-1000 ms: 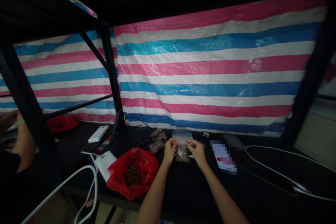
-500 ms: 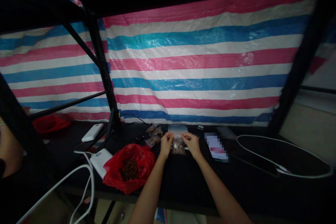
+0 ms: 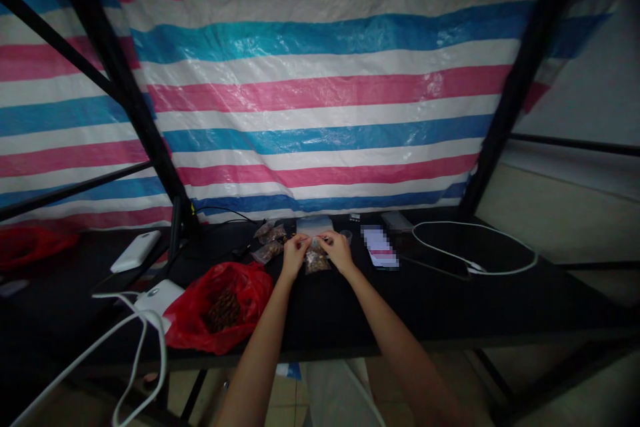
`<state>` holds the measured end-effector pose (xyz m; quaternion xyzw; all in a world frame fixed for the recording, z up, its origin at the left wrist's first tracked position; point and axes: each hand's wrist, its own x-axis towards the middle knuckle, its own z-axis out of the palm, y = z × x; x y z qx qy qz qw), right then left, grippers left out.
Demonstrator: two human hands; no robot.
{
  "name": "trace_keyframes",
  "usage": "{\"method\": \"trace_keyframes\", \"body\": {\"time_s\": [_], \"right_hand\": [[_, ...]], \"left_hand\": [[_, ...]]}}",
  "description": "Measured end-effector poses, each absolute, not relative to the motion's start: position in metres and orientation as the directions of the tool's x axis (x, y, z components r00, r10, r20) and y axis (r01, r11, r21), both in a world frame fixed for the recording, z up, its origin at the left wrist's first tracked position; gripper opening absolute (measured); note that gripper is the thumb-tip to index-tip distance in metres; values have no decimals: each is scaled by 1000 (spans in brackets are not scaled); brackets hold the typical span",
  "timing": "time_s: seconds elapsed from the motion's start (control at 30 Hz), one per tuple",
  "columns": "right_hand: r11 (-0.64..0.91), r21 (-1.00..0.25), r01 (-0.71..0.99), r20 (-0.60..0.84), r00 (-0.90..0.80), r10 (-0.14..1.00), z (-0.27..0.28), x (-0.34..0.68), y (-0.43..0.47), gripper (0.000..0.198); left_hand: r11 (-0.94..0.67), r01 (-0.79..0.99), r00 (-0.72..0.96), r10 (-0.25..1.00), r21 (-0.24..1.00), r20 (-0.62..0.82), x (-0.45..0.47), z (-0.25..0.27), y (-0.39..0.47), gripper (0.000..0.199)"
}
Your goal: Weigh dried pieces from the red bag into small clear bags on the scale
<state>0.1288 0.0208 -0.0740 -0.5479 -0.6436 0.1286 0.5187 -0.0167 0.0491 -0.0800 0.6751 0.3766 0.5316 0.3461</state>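
Note:
Between my two hands is a small clear plastic bag (image 3: 317, 261) with brownish pieces in it, lying on the black tabletop. My left hand (image 3: 296, 255) pinches the bag's upper left edge. The upper right edge is pinched by my right hand (image 3: 337, 252), and the fingertips of both hands are close together. Behind them lies a flat stack of clear bags (image 3: 314, 224). Several filled small bags (image 3: 269, 240) rest just left of my left hand. Nearer to me on the left, a red plastic bag (image 3: 250, 290) stands open with a heap of brown pieces (image 3: 223, 311) inside.
Right of my hands lies a lit phone (image 3: 379, 247), with a looped white cable (image 3: 493, 228) farther right. White power banks (image 3: 135, 251) and a thick white cable (image 3: 131, 313) are at the left. Black posts (image 3: 125, 103) frame the striped sheet (image 3: 320, 80) behind.
My view has turned right and tipped down slightly. My fingers have come closer together along the top of the small bag, still gripping it.

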Motion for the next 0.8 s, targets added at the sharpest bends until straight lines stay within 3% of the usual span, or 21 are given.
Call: {"method": "trace_keyframes", "body": {"time_s": [0.37, 0.8], "right_hand": [[406, -665, 626, 585, 99, 805, -69, 127, 14, 19], [370, -656, 658, 529, 50, 847, -72, 131, 19, 30]], "left_hand": [[-501, 217, 165, 865, 838, 474, -15, -79, 42, 27], [-482, 250, 158, 876, 840, 456, -14, -77, 40, 26]]}}
